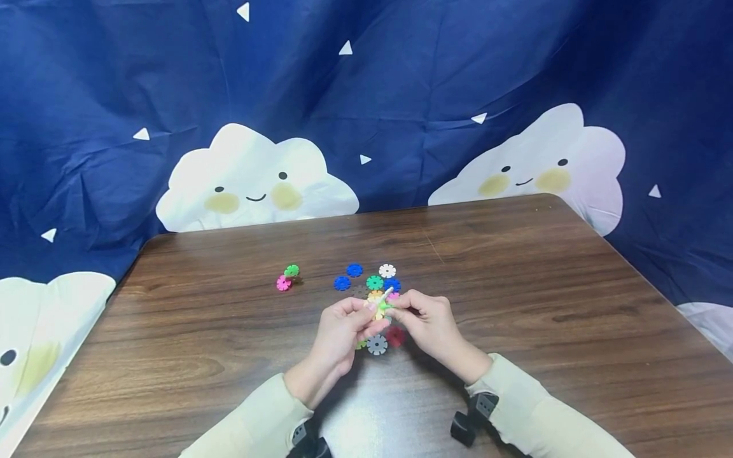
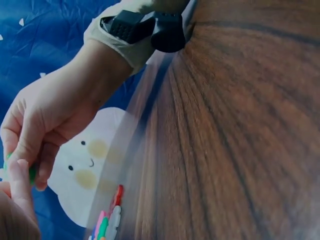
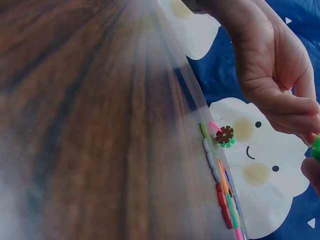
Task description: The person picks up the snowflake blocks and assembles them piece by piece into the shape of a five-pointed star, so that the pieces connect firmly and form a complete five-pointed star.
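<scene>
- The left hand (image 1: 342,327) pinches, thumb against fingers, what seems to be a white slotted disc (image 1: 387,294), seen nearly edge-on.
- The right hand (image 1: 426,320) pinches a green slotted disc (image 1: 383,306) between thumb and forefinger; the two pieces meet between both sets of fingertips, though whether their slots are engaged I cannot tell.
- Both pieces look like light, stiff plastic, probably smooth and a little slippery; a skewed push could make one twist or pop out.
- The best hold is likely on the flat faces near the rim, pads opposed, leaving the meeting slots uncovered.
- Nearer the wearer than the fingertips lie a grey disc (image 1: 376,345) and a red disc (image 1: 395,336).
- Just beyond the fingertips are a teal disc (image 1: 375,282) and blue discs (image 1: 354,270).
- Well off beyond the left fingers stands a joined cluster with a pink disc (image 1: 283,283).
</scene>
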`<control>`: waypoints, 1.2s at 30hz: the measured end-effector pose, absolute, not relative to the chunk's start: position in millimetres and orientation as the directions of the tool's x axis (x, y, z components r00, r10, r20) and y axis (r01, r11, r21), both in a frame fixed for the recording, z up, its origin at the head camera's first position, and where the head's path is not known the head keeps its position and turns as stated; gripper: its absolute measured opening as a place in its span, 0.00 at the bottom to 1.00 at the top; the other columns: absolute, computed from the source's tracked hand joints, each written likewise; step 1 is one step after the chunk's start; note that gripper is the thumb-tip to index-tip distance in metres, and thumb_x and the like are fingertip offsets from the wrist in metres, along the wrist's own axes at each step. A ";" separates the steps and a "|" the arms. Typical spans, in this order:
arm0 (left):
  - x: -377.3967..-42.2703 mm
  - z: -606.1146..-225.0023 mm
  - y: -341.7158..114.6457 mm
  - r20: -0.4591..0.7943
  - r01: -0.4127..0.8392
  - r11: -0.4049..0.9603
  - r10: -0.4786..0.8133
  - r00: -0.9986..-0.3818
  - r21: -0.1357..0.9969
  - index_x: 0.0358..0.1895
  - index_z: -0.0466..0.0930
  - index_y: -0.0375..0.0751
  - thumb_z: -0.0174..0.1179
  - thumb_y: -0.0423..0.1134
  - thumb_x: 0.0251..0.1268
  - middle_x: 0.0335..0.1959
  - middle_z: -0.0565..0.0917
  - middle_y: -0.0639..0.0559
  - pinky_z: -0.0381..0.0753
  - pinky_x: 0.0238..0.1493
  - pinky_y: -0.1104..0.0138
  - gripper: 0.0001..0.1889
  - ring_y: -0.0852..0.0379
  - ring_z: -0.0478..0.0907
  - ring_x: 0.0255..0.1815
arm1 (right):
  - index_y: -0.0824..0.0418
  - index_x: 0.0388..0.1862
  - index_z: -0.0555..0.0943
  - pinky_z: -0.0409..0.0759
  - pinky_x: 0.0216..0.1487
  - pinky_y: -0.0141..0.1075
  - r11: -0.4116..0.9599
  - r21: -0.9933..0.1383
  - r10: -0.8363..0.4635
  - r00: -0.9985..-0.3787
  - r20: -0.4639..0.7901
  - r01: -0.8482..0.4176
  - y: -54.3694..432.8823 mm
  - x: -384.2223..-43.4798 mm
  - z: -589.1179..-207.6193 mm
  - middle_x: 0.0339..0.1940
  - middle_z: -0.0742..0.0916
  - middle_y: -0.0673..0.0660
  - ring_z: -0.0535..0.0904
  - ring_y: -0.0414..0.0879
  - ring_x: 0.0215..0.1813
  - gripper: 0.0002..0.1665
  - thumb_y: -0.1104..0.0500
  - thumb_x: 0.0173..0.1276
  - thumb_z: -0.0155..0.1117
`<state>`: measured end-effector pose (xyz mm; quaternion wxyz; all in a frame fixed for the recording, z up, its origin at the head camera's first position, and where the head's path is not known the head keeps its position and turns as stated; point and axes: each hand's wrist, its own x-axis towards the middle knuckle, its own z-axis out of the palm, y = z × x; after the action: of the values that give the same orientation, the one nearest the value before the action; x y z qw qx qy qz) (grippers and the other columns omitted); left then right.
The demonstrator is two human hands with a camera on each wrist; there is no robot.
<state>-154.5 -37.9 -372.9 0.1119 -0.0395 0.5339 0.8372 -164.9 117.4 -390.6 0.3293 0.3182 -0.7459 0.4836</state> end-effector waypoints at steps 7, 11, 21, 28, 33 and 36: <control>-156.2 -368.9 -37.1 -0.181 -0.231 -0.396 0.158 -0.971 0.889 0.27 0.73 0.35 0.53 0.24 0.62 0.25 0.81 0.46 0.84 0.35 0.69 0.07 0.60 0.83 0.23 | 0.63 0.24 0.80 0.73 0.20 0.21 0.366 -0.527 -0.143 -0.606 0.783 -0.767 117.8 -166.5 -390.5 0.19 0.85 0.54 0.72 0.30 0.22 0.12 0.74 0.44 0.72; -159.6 -365.6 -37.6 -0.172 -0.224 -0.359 0.173 -0.970 0.906 0.28 0.74 0.33 0.53 0.25 0.62 0.23 0.81 0.48 0.84 0.33 0.71 0.05 0.61 0.82 0.22 | 0.61 0.26 0.78 0.74 0.22 0.22 0.403 -0.538 -0.150 -0.633 0.759 -0.741 118.4 -166.5 -388.9 0.22 0.86 0.52 0.74 0.31 0.24 0.12 0.72 0.46 0.72; -167.1 -371.9 -63.6 -0.222 -0.254 -0.226 0.157 -0.962 0.940 0.31 0.75 0.37 0.54 0.31 0.63 0.19 0.81 0.52 0.78 0.24 0.74 0.03 0.62 0.79 0.20 | 0.61 0.26 0.77 0.76 0.22 0.24 0.431 -0.588 -0.207 -0.709 0.675 -0.685 119.8 -169.6 -384.8 0.20 0.84 0.51 0.75 0.33 0.22 0.15 0.64 0.43 0.77; -177.3 -378.7 -91.2 -0.230 -0.243 -0.192 0.086 -0.969 0.951 0.31 0.74 0.37 0.51 0.30 0.64 0.22 0.78 0.53 0.76 0.23 0.75 0.04 0.62 0.78 0.20 | 0.57 0.25 0.78 0.76 0.21 0.26 0.447 -0.622 -0.215 -0.752 0.623 -0.643 127.1 -168.9 -384.2 0.20 0.83 0.47 0.73 0.32 0.21 0.15 0.60 0.43 0.78; -185.7 -384.7 -114.1 -0.239 -0.244 -0.167 0.053 -0.970 0.955 0.32 0.74 0.38 0.50 0.29 0.64 0.21 0.78 0.55 0.77 0.24 0.75 0.04 0.63 0.78 0.20 | 0.56 0.24 0.78 0.75 0.21 0.25 0.461 -0.628 -0.213 -0.765 0.608 -0.627 130.9 -168.6 -386.9 0.19 0.82 0.45 0.72 0.32 0.21 0.15 0.60 0.43 0.78; -190.0 -386.6 -129.6 -0.241 -0.241 -0.161 0.023 -0.970 0.957 0.33 0.73 0.37 0.50 0.28 0.64 0.21 0.79 0.55 0.78 0.25 0.76 0.04 0.64 0.78 0.20 | 0.56 0.24 0.78 0.75 0.21 0.24 0.464 -0.620 -0.214 -0.760 0.614 -0.632 132.7 -169.2 -388.0 0.19 0.82 0.45 0.72 0.32 0.21 0.15 0.60 0.43 0.78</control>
<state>-190.0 -129.6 -386.6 0.0873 -0.0850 0.6420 0.7570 -169.2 132.7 -388.0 0.2328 0.2569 -0.8234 0.4493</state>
